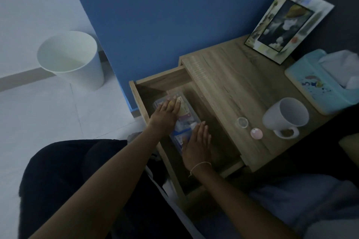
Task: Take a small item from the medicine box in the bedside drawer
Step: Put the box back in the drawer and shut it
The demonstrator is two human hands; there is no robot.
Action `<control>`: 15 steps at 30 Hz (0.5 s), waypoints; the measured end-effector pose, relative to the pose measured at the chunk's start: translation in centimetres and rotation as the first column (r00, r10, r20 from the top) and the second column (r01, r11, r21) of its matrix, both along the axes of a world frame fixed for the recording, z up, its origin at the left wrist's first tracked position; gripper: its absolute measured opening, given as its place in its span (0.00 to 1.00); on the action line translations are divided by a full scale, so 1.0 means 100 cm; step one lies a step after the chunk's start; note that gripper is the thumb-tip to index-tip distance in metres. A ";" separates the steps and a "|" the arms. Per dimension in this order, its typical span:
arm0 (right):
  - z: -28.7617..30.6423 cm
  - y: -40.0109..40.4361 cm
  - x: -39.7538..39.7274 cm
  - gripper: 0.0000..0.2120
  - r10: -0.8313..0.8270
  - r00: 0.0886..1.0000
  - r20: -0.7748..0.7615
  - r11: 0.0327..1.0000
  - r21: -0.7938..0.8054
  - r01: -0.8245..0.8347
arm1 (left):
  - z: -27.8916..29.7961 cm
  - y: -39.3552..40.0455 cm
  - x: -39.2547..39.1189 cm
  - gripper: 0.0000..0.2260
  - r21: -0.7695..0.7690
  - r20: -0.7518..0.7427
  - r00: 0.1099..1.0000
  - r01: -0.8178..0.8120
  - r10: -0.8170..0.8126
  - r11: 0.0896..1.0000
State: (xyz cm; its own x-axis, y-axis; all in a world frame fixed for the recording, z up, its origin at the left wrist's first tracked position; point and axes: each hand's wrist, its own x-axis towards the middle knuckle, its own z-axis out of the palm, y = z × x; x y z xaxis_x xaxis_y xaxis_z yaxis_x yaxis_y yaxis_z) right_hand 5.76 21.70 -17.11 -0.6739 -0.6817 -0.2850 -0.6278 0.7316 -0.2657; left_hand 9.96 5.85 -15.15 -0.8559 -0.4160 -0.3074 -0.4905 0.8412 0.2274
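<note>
Lower centre, the right hand (197, 146) lies flat on the medicine box (181, 120); the left hand (165, 115) spreads relaxed. Drawer (155, 81) open, no item taken.

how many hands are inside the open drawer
2: the left hand rests on the far end of the medicine box, the right hand lies flat at its near end.
</note>
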 end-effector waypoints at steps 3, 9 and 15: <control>0.000 0.001 0.001 0.34 0.027 1.000 0.012 1.000 0.014 -0.027 | 0.000 -0.002 0.002 0.34 0.008 -0.001 1.000 0.007 -0.007 1.000; 0.018 -0.010 -0.016 0.32 0.165 0.986 -0.039 0.982 -0.085 -0.167 | 0.011 -0.004 0.004 0.29 0.039 -0.117 0.987 -0.103 0.107 0.994; 0.051 -0.081 -0.118 0.29 0.209 0.942 -0.262 0.928 -0.251 -0.276 | 0.020 -0.019 0.012 0.26 -0.024 -0.322 0.855 -0.437 0.407 0.899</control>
